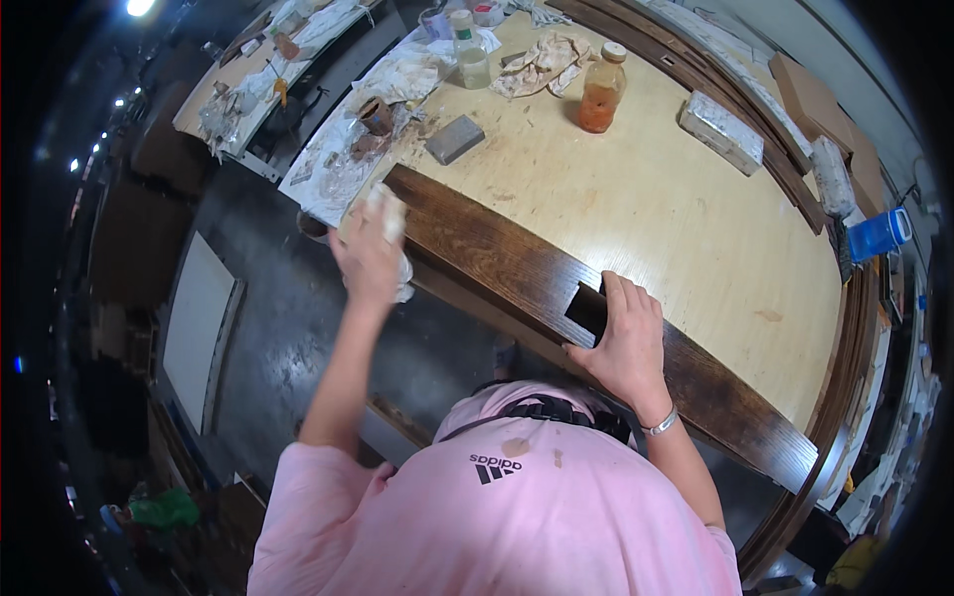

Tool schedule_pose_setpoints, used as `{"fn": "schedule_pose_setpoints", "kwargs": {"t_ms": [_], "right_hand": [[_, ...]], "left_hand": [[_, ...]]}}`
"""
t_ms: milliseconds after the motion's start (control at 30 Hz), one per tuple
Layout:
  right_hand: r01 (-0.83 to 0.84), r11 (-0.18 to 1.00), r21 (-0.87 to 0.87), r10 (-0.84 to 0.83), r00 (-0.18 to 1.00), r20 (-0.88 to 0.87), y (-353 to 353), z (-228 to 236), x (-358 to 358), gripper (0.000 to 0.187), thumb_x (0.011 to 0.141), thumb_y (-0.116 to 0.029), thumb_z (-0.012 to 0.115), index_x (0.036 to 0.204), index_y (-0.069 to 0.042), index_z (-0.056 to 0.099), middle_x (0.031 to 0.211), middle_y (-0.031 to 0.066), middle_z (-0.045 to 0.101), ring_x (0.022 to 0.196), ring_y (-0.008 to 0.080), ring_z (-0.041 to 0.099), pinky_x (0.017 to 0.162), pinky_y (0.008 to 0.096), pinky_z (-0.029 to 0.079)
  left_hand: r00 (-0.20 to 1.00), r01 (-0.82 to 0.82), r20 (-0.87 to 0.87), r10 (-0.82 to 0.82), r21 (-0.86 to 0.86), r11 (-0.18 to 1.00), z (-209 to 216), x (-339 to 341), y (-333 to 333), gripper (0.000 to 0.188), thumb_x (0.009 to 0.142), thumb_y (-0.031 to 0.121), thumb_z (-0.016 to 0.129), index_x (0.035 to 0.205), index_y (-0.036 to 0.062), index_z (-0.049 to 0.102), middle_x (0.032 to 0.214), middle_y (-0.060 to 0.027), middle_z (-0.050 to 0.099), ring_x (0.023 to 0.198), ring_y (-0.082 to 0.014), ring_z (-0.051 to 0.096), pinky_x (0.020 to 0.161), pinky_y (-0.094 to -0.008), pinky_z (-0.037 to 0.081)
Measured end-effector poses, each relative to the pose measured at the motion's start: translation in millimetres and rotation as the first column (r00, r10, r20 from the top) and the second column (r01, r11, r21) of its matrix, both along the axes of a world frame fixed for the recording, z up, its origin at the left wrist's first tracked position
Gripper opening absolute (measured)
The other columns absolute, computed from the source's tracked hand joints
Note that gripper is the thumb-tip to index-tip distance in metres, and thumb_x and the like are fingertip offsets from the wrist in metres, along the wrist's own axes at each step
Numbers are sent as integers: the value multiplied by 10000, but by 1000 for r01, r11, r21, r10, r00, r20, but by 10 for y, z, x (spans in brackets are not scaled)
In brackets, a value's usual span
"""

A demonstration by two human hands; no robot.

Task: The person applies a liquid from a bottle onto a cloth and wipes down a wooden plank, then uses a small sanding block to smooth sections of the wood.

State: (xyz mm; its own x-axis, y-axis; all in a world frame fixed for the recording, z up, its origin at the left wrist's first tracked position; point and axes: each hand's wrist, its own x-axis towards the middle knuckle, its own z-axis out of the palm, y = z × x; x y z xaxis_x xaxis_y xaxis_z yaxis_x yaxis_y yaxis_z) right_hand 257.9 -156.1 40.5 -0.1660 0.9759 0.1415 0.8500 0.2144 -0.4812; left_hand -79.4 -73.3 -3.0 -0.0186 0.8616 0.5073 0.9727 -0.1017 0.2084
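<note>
A long dark brown wooden board [497, 236] with visible grain lies along the near edge of the worktable. It has a rectangular cutout [587, 310] past its middle. Beside the board's far left end, my left hand [370, 253] is closed around a crumpled white cloth [393, 214]. Whether the cloth touches the wood I cannot tell. My right hand [628, 333] rests over the board just right of the cutout, fingers on its far edge and thumb toward the near edge. It grips the board.
On the pale worktable [735, 288] are a grey block [454, 139], a jar of orange liquid [602, 91], a clear bottle [470, 52], a rag [545, 66] and a wrapped block [721, 132]. A stained can [376, 116] stands on white sheeting. Dark wood strips [696, 79] line the far edge.
</note>
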Motion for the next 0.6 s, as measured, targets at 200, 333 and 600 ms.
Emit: {"fn": "schedule_pose_setpoints", "kwargs": {"t_ms": [200, 333, 600], "right_hand": [[-2, 1000, -18, 2, 1000, -1, -4, -17, -4, 856, 574, -220, 867, 1293, 49, 489, 1169, 163, 577, 1092, 320, 539, 981, 414, 395], [27, 1000, 3, -28, 1000, 14, 0, -41, 11, 849, 575, -223, 867, 1289, 47, 494, 1151, 162, 583, 1092, 316, 539, 970, 410, 396], [1, 998, -62, -1, 1000, -1, 23, -30, -42, 885, 573, -238, 870, 1319, 35, 479, 1198, 178, 581, 1132, 340, 531, 1001, 427, 395]], "left_hand": [[536, 648, 694, -480, 26, 761, 69, 1057, -1039, 335, 831, 103, 738, 1133, -27, 677, 1040, -181, 691, 989, -295, 670, 899, -412, 510], [-15, 230, 1000, -26, 29, 973, 695, 646, -503, 308, 1053, 228, 490, 994, -24, 657, 933, -106, 696, 796, -167, 689, 702, -321, 578], [658, 656, 578, -483, -124, 745, 554, 1014, -198, 354, 1011, 304, 513, 1229, 43, 613, 1204, -114, 665, 1053, -264, 630, 945, -422, 479]]}}
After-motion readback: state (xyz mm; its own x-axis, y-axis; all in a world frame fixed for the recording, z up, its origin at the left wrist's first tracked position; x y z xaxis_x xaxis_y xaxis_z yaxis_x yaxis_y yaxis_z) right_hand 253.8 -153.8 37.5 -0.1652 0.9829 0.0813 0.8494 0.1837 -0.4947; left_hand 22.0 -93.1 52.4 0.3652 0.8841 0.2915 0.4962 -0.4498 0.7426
